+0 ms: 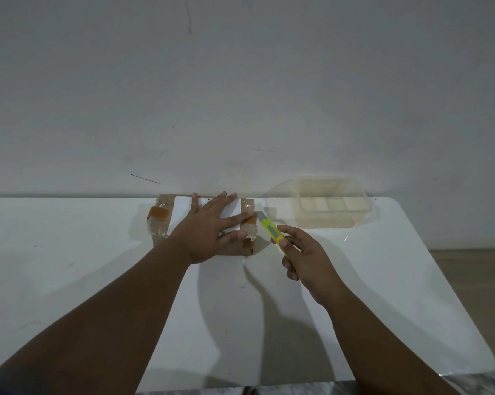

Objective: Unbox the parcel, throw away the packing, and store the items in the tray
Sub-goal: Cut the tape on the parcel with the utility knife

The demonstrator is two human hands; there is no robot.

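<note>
Your left hand (209, 223) lies flat and spread on the parcel (202, 220) at 12 o'clock; your right hand (306, 258) grips the knife (272, 230), tip at the parcel's 3 o'clock edge. Those fingertips (247, 214) sit near the blade: a slip could cut them. The tray (330, 203) waits at 2 o'clock.

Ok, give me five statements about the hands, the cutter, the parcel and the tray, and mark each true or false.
1. The left hand lies flat on the parcel. True.
2. The right hand holds a red pair of scissors. False: it grips a yellow utility cutter.
3. The cutter's tip is at the parcel's right end. True.
4. The clear tray sits left of the parcel. False: it sits to the right.
5. The parcel is already open. False: it looks taped shut.
</note>
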